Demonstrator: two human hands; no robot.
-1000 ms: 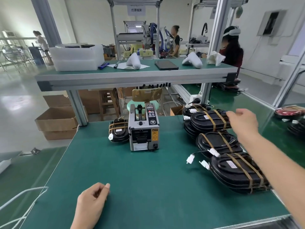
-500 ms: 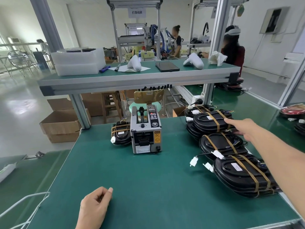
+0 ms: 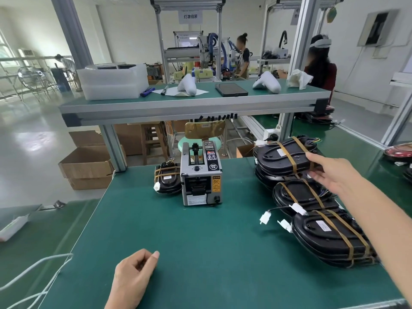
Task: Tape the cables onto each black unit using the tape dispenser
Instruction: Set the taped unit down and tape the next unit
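A grey tape dispenser (image 3: 200,175) stands at the back middle of the green table (image 3: 200,253). One black unit (image 3: 168,180) with brown tape bands sits just left of it. On the right lie stacked black units, each crossed by tape: a far stack (image 3: 281,159), a middle one (image 3: 301,195) and a near stack (image 3: 323,237), with white connectors (image 3: 265,218) hanging off on cables. My right hand (image 3: 330,172) grips the right end of the far stack's top unit, thumb on top. My left hand (image 3: 133,277) rests loosely curled on the table's near edge, holding nothing.
A raised shelf (image 3: 189,108) runs across the back, carrying white trays, a tablet and white objects. Cardboard boxes (image 3: 87,163) sit on the floor at left. White cables (image 3: 33,275) hang at lower left. Red units (image 3: 399,150) lie far right. People work in the background.
My right hand has reached further to the far stack and closed on the end of its top unit. The left hand has stayed put on the table.
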